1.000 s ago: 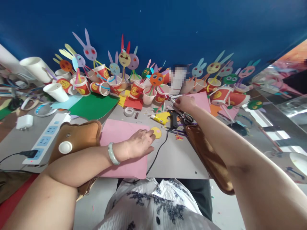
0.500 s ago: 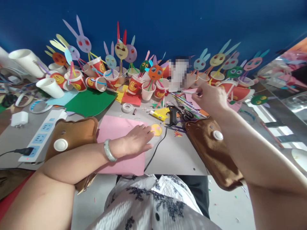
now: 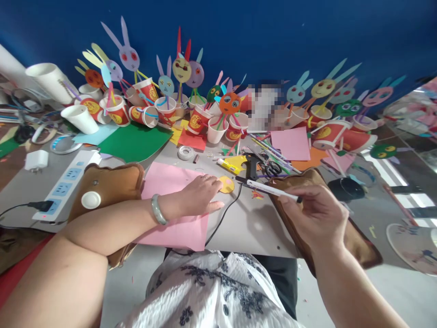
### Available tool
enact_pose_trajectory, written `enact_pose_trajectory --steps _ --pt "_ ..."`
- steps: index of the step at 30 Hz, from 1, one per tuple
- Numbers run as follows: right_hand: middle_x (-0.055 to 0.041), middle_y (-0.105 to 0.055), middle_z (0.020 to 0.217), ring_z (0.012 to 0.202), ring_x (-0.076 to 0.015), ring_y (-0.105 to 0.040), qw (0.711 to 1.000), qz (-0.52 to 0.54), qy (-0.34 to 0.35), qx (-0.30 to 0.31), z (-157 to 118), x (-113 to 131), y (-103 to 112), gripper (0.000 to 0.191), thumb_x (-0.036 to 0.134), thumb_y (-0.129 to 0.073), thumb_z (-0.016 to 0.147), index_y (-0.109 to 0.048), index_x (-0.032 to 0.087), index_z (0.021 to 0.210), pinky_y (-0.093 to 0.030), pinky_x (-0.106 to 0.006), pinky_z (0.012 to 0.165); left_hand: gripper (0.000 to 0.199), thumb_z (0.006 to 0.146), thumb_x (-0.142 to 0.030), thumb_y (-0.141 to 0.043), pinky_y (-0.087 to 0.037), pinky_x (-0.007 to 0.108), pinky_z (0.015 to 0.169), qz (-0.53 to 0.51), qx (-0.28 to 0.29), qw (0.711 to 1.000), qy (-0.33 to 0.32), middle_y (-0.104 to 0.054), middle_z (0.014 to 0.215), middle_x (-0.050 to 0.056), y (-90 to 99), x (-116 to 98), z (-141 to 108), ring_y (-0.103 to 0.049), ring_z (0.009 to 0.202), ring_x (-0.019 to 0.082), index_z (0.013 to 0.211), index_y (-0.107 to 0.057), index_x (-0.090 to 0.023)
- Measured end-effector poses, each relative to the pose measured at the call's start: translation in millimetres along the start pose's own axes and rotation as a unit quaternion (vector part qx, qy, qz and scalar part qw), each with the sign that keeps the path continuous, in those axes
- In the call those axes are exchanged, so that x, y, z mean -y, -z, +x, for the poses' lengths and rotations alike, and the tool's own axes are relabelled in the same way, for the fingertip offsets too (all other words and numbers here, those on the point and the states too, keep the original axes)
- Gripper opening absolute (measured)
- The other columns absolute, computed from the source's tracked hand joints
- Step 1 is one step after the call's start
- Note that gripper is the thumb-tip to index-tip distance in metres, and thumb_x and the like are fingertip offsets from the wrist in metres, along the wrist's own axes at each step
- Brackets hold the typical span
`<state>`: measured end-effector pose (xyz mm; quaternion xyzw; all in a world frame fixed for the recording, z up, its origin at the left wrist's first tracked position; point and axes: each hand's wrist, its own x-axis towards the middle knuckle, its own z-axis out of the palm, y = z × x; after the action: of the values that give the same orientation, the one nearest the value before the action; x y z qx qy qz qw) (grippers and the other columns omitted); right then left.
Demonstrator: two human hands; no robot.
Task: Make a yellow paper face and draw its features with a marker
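Bare tabletop (image 3: 246, 237) passable between pink sheet (image 3: 189, 234) and right brown pouch (image 3: 362, 246); black cord (image 3: 222, 216) skirts its left. White pen (image 3: 269, 187) overhangs far end; scissors (image 3: 273, 170), paper cups (image 3: 217, 133) block beyond.

The glue stick (image 3: 228, 166) lies between disc (image 3: 227, 185) and cups (image 3: 216, 135).

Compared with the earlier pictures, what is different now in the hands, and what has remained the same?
The right hand was reaching in at the back of the table; it has drawn back toward the person and now holds a white pen off the table. The left hand stayed in place, fingertips at the edge of the yellow disc. The green sheet lies as before.
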<state>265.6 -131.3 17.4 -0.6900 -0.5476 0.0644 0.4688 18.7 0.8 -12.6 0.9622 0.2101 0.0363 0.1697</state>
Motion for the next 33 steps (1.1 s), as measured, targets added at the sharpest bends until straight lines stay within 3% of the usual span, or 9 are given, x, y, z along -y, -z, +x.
enact_pose_trajectory --steps 2,6,9,13,18,23,25,29,33 --pt "0.0000 -0.071 0.079 0.066 -0.0245 -0.065 1.000 -0.016 0.005 0.006 -5.4 -1.8 -3.4 0.010 0.040 -0.075 0.083 -0.066 0.035 0.086 -0.053 -0.042 0.061 0.037 0.099 -0.037 -0.060 -0.046 0.043 0.104 0.022 -0.004 1.000 -0.005 -0.066 0.123 0.014 -0.3 -1.2 -0.4 -0.061 0.117 0.029 0.126 -0.056 -0.012" --pt "-0.0023 -0.072 0.082 0.072 -0.0303 -0.069 0.999 -0.040 0.033 -0.009 -8.1 -3.2 -5.8 0.011 0.041 -0.074 0.082 -0.065 0.037 0.086 -0.057 -0.051 0.067 0.055 0.100 -0.045 -0.059 -0.044 0.044 0.107 0.059 -0.010 0.998 -0.031 -0.054 0.152 0.016 -1.0 -4.0 -3.4 -0.058 0.125 0.030 0.145 -0.050 -0.015" --pt "-0.0021 -0.072 0.084 0.079 -0.0341 -0.072 0.998 -0.017 0.026 -0.059 -10.3 -0.8 -7.6 0.012 0.042 -0.076 0.081 -0.065 0.039 0.086 -0.058 -0.056 0.074 0.055 0.100 -0.054 -0.058 -0.044 0.045 0.103 0.083 -0.001 0.995 -0.047 -0.053 0.154 0.016 0.4 -5.5 -5.5 -0.059 0.121 0.031 0.139 -0.057 -0.016" --pt "0.0000 -0.070 0.082 0.074 -0.0311 -0.071 0.986 0.083 -0.074 -0.125 -15.9 3.9 -12.3 0.016 0.046 -0.076 0.083 -0.062 0.039 0.085 -0.058 -0.053 0.069 0.054 0.101 -0.060 -0.053 -0.042 0.044 0.102 0.109 0.002 0.993 -0.050 -0.055 0.151 0.014 2.6 -6.1 -5.2 -0.056 0.120 0.031 0.129 -0.062 -0.015" --pt "0.0029 -0.066 0.076 0.066 -0.0215 -0.065 0.943 0.252 -0.201 -0.081 -22.0 0.7 -17.5 0.021 0.046 -0.075 0.083 -0.058 0.036 0.081 -0.057 -0.040 0.060 0.056 0.100 -0.061 -0.054 -0.044 0.042 0.094 0.112 0.001 0.991 -0.079 -0.057 0.148 0.013 -2.7 -0.7 1.0 -0.057 0.114 0.029 0.132 -0.059 -0.015" --pt "0.0025 -0.067 0.074 0.058 -0.0149 -0.056 0.908 0.312 -0.277 -0.040 -27.5 -6.7 -22.6 0.025 0.047 -0.079 0.081 -0.060 0.031 0.082 -0.045 -0.029 0.047 0.046 0.098 -0.059 -0.059 -0.044 0.042 0.095 0.082 -0.009 0.991 -0.105 -0.062 0.141 0.010 -5.0 5.2 5.8 -0.057 0.114 0.028 0.115 -0.064 -0.016" --pt "0.0026 -0.067 0.074 0.057 -0.0143 -0.056 0.905 0.318 -0.278 -0.041 -29.1 -8.7 -22.9 0.028 0.048 -0.081 0.080 -0.060 0.030 0.082 -0.043 -0.027 0.045 0.045 0.097 -0.058 -0.062 -0.045 0.041 0.094 0.066 -0.008 0.993 -0.103 -0.063 0.140 0.010 -4.7 7.1 7.3 -0.058 0.113 0.028 0.115 -0.064 -0.017" --pt "0.0032 -0.068 0.073 0.060 -0.0139 -0.061 0.919 0.306 -0.237 -0.074 -32.9 -16.0 -19.8 0.035 0.049 -0.087 0.074 -0.061 0.027 0.082 -0.050 -0.027 0.051 0.049 0.095 -0.063 -0.063 -0.046 0.041 0.094 -0.004 -0.016 0.996 -0.085 -0.067 0.137 0.008 -9.0 15.7 12.8 -0.058 0.113 0.028 0.114 -0.065 -0.019" --pt "0.0008 -0.070 0.071 0.058 -0.0137 -0.060 0.950 0.230 -0.180 -0.112 -42.0 -26.3 -18.2 0.035 0.047 -0.090 0.073 -0.066 0.022 0.081 -0.049 -0.028 0.053 0.050 0.098 -0.065 -0.054 -0.045 0.041 0.100 -0.078 -0.082 0.990 -0.089 -0.071 0.123 0.010 -15.1 25.3 18.7 -0.058 0.111 0.027 0.108 -0.067 -0.017"
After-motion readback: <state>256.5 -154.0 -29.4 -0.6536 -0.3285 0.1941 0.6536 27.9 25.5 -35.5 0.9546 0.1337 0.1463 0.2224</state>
